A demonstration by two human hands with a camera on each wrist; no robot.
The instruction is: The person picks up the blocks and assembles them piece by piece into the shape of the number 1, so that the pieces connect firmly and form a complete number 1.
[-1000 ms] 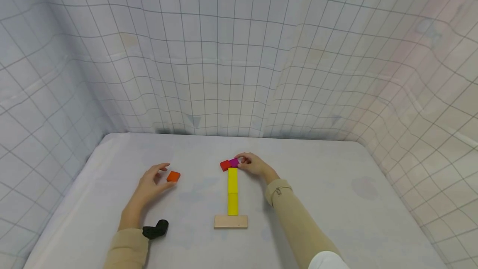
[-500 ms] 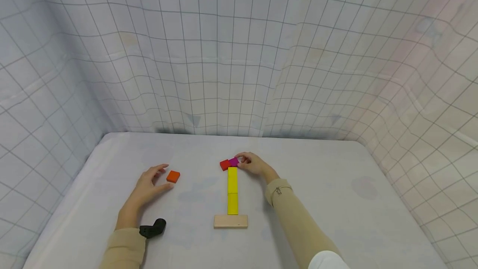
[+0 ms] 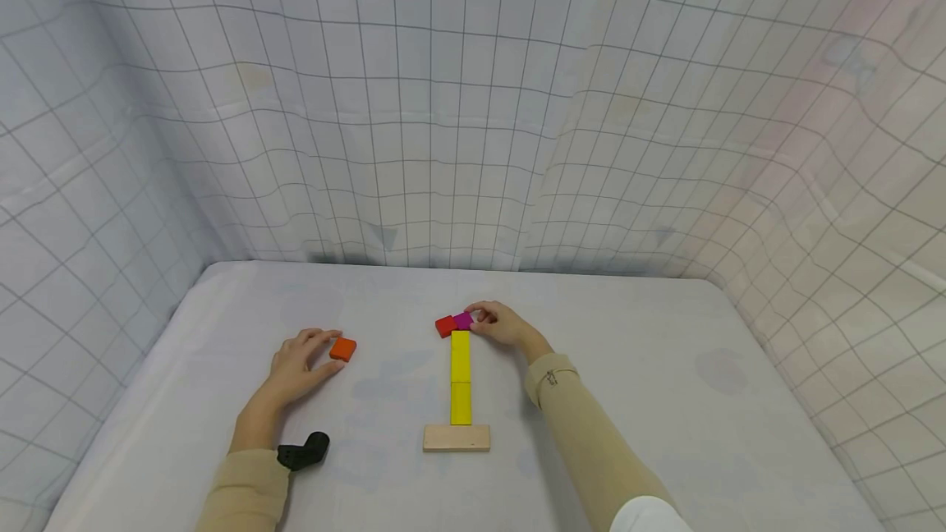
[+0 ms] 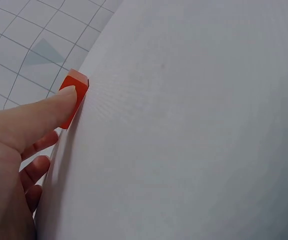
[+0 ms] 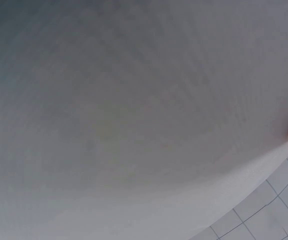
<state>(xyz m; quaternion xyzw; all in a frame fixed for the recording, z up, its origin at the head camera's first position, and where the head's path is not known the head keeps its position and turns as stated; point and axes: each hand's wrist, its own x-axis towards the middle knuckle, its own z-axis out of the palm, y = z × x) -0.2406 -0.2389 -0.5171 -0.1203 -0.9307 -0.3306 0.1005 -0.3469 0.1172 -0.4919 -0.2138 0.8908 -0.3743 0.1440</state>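
At the left of the head view, my left hand (image 3: pixel 296 364) has thumb and index finger at opposite edges of an orange block (image 3: pixel 343 349) lying on the table. The thumb lies against the orange block (image 4: pixel 76 90) in the left wrist view. My right hand (image 3: pixel 504 325) pinches the right side of a purple block (image 3: pixel 462 321). Against that one's left side lies a red block (image 3: pixel 445 326), a little tilted. Directly below the purple block, two yellow blocks (image 3: pixel 461 376) lie end to end in a column. A plain wooden block (image 3: pixel 456 437) lies crosswise at their lower end.
A white cloth covers the table (image 3: pixel 628 401). Grid-patterned curtains (image 3: pixel 473 146) hang behind it and at both sides. A black wrist device (image 3: pixel 305 451) sticks out from the left cuff.
My left hand drew slightly back from the orange block, then its index finger and thumb closed in on it. The right hand and the other blocks have stayed put.
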